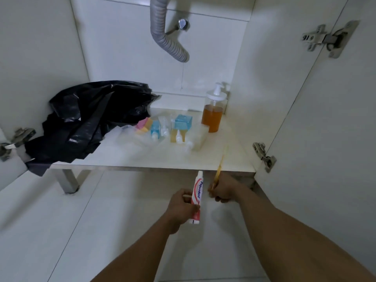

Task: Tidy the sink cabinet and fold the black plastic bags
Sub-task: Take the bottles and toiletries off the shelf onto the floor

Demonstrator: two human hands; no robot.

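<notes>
Crumpled black plastic bags (pixel 85 121) lie heaped on the left of the white cabinet shelf (pixel 142 159), one corner hanging over the front edge. My left hand (pixel 180 206) grips a red and white toothpaste tube (pixel 197 197), held upright below the shelf's front edge. Just to its right, my right hand (pixel 224 190) grips a thin yellow toothbrush (pixel 220 165) whose blurred tip points up over the shelf. Small bottles (pixel 179 136), a blue box (pixel 183 122) and pink and yellow sponges (pixel 144 124) sit mid-shelf.
A pump bottle of amber liquid (pixel 212 115) stands at the back right corner. A grey corrugated drain hose (pixel 164 35) hangs from above at the back. The cabinet doors stand open, with metal hinges (pixel 264 155) on both sides. A shelf leg (pixel 69 181) stands on the white floor.
</notes>
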